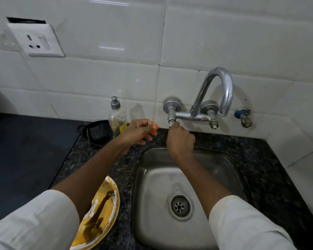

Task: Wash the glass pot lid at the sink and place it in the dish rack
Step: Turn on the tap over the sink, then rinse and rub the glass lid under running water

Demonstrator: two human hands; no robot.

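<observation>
- Right hand (181, 139): we log it closed in a pinch on the left valve stem (171, 120) of the wall tap (213, 98); fingertips at the stem's end, wrist above the sink's back rim.
- Left hand (138, 131): loosely curled over the bench (90, 159), just beside the clear soap bottle (117, 118). Something small and orange shows at its fingertips; we cannot tell whether it is held or what it is.
- Tap: curved chrome spout, two valve stems. No water visible from the spout.
- Sink (229, 170): steel basin, holding nothing; drain (179, 206) uncovered.
- Glass pot lid: we find no item we can confirm as the lid. A round dark pan-like object (96, 131) sits on the bench behind the left hand, too dim to identify.
- Dish rack: not in view.
- Plate (105, 210): yellow-stained, on the bench left of the sink, partly under the left sleeve.
- Step in hand, as we judge it: opening the water, ahead of any washing.
- Next move calls for: a turn of the stem until water runs, then fetching the lid under the spout with both hands, gripped by rim or knob since wet glass will be slippery.
- Risk noted: a bare stem without a handle gives poor purchase to wet fingers.
</observation>
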